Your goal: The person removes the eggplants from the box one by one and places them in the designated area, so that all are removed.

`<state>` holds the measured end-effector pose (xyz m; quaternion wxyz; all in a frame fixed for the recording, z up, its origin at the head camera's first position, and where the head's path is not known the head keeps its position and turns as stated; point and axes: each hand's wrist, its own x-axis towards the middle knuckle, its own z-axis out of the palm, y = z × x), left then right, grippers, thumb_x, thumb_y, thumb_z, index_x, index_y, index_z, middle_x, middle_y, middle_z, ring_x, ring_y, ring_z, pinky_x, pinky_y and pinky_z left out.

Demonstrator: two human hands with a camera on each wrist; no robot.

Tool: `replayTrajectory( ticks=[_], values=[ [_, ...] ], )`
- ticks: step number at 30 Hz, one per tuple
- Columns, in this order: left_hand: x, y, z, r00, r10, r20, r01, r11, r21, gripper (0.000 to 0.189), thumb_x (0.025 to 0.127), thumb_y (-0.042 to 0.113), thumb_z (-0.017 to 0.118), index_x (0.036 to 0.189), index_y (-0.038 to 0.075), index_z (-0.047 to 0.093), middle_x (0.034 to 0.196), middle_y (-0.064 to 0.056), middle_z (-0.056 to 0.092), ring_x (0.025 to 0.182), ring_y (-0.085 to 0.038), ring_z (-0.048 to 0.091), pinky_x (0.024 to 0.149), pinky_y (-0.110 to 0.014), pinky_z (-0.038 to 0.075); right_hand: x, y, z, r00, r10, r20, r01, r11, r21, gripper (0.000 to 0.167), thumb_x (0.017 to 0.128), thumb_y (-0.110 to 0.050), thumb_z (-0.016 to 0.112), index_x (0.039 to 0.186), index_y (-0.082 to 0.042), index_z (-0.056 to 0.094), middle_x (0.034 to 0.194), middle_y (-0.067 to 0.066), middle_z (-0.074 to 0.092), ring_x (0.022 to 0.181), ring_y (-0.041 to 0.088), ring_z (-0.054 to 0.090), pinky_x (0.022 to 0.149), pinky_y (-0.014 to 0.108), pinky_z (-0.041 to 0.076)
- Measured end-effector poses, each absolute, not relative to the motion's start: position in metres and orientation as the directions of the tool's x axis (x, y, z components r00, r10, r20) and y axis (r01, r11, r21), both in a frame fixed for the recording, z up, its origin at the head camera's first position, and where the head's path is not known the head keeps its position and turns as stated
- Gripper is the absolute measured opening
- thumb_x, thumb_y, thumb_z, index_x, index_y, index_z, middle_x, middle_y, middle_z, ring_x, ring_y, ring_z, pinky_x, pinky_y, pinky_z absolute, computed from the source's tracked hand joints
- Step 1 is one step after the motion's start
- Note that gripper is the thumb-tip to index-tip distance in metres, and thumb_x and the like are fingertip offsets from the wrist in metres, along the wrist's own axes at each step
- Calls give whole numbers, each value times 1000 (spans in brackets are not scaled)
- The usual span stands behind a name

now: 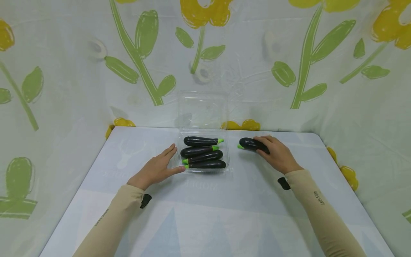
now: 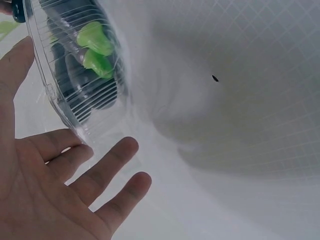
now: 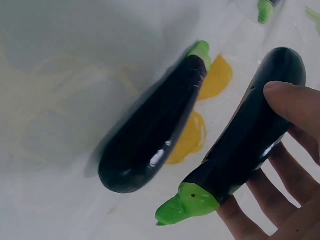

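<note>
Beige sleeves (image 1: 109, 221) reach in from the near side, one along each side of the pale worktop (image 1: 205, 228), with a small black piece (image 1: 146, 201) at the underside of each wrist. Between the hands, toward the far edge, sits a clear plastic box (image 1: 205, 170), its lid (image 1: 203, 111) standing raised behind it. Four dark eggplants (image 1: 207, 156) lie in it, stacked in rows; the two farther ones point their green stems right, the two nearer ones left. At the box's left side the left hand (image 1: 155, 169) grips nothing, fingers spread and thumb out by the near corner; I can't tell whether it touches. To the right of the box, the right hand (image 1: 277, 153) grasps another eggplant (image 3: 257, 125), its rounded end toward the box. Just beside that one lies a further eggplant (image 3: 155, 122), stem toward the box. Flowered cloth (image 1: 244, 96) hangs behind.
</note>
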<state>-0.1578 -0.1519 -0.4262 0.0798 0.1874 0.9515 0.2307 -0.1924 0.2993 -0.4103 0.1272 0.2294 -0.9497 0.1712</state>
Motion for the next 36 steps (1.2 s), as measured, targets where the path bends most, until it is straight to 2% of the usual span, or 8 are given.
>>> replayTrajectory(
  ticks=[9, 19, 36],
  values=[
    [-158, -153, -428, -917, 396, -58, 325, 822, 467, 101, 92, 69, 59, 161, 3, 24, 168, -11, 17, 150, -34, 28, 118, -55, 30, -194, 300, -423, -864, -421, 277, -485, 845, -225, 53, 89, -11, 79, 139, -14, 60, 130, 15, 62, 118, 38, 60, 94, 59, 50],
    [-157, -153, -426, -916, 396, -64, 321, 819, 475, 101, 92, 68, 60, 161, 4, 23, 168, -10, 17, 150, -34, 27, 118, -55, 29, -198, 295, -427, -860, -462, 215, -497, 854, -153, 53, 88, -10, 81, 137, -11, 61, 129, 18, 64, 117, 39, 61, 94, 57, 51],
    [-158, -153, -427, -918, 392, -65, 317, 821, 475, 101, 92, 68, 59, 161, 5, 23, 169, -8, 16, 150, -33, 27, 118, -55, 29, -203, 291, -433, -859, -479, 179, -505, 852, -139, 53, 86, -11, 82, 135, -11, 63, 129, 17, 64, 116, 38, 62, 94, 56, 52]
  ],
)
